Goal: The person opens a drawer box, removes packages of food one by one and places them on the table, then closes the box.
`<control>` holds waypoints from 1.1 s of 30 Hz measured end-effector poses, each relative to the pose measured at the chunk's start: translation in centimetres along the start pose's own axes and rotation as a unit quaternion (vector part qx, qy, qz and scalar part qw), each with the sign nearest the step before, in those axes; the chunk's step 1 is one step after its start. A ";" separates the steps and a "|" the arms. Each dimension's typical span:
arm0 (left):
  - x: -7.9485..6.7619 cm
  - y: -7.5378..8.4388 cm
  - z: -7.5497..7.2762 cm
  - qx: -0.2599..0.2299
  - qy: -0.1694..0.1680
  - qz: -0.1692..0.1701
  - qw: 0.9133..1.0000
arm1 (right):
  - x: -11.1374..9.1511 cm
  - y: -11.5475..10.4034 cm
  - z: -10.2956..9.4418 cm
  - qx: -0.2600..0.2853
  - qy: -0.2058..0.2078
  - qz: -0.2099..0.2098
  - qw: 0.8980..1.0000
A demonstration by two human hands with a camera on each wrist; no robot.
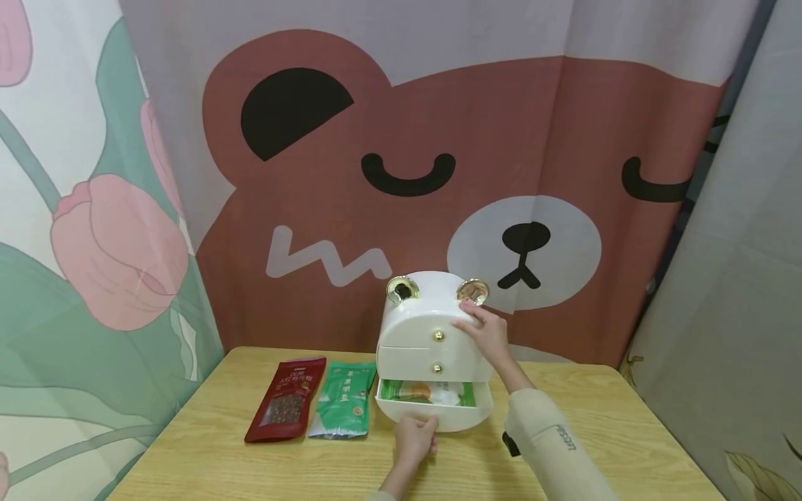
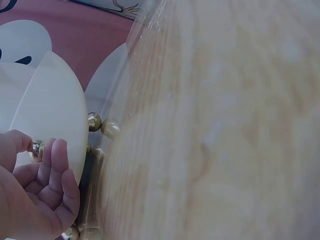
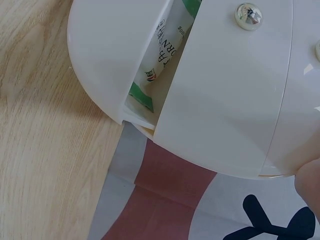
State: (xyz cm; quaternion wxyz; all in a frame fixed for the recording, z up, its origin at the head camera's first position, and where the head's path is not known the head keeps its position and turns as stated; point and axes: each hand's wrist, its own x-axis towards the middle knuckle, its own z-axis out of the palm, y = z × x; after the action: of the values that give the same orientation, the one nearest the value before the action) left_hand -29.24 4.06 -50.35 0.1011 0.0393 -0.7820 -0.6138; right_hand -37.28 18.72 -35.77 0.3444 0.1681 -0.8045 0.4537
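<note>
A white, rounded mini drawer cabinet [image 1: 407, 330] with gold ear-like discs on top stands on the table. Its bottom drawer [image 1: 464, 419] is pulled out, and a green-and-white packet [image 1: 429, 394] lies inside. My left hand [image 1: 413, 442] is at the front of that drawer; in the left wrist view its thumb and index finger pinch the gold drawer knob [image 2: 37, 147]. Against the cabinet's upper right rests my right hand [image 1: 489, 334], fingers extended near the right disc. Only a bit of this hand shows at the edge of the right wrist view.
Left of the cabinet, a dark red pouch [image 1: 288, 400] and a green packet [image 1: 343, 399] lie side by side on the wooden table [image 1: 207, 431]. A curtain with a bear print [image 1: 489, 125] hangs right behind the table.
</note>
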 end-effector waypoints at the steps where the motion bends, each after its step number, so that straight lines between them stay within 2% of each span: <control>1: 0.0 0.0 0.0 0.001 -0.001 -0.001 1.000 | 0.0 0.0 0.0 0.001 0.000 0.000 1.000; 12: -0.4 0.0 -0.2 0.017 0.007 -0.014 1.000 | -0.1 0.0 0.1 0.003 -0.003 0.007 1.000; 20: -0.6 0.2 -0.4 0.001 -0.006 -0.023 1.000 | 0.0 -0.2 0.0 -0.001 0.000 0.007 1.000; 33: -0.9 0.0 -0.6 -0.006 -0.016 -0.016 1.000 | -0.1 -0.1 0.0 -0.003 -0.006 0.013 1.000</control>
State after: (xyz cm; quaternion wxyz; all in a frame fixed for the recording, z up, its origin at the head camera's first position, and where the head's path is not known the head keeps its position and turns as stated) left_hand -28.22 3.62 -50.27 0.0791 0.0419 -0.7791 -0.6205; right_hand -37.19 18.67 -35.76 0.3342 0.1596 -0.8100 0.4546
